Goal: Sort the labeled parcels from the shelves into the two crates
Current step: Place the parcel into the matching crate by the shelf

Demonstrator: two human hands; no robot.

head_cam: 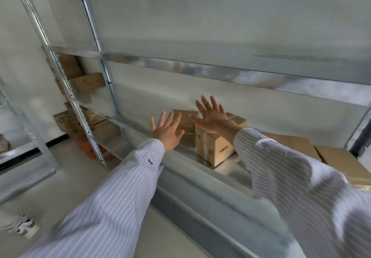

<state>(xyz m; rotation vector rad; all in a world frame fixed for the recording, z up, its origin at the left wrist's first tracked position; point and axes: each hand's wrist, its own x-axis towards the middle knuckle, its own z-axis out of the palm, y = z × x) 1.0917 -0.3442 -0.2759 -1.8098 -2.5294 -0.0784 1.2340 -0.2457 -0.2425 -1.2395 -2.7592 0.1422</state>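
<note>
Both my hands reach over the metal shelf [230, 169] with fingers spread and hold nothing. My left hand [166, 130] hovers just left of a flat cardboard parcel [185, 121] at the back. My right hand [210, 117] is above a cube-shaped cardboard parcel [215, 149] that bears a black number on its left face and a small dark label on its right face. Whether the right palm touches that parcel's top I cannot tell. Two wider flat parcels [341, 161] lie on the shelf to the right, partly behind my right sleeve.
A shelf beam [200, 69] crosses above my hands. On the left, a second rack's upright [66, 89] stands before more cardboard boxes [86, 82] and an orange object [86, 145] near the floor. A shoe [26, 227] shows at bottom left.
</note>
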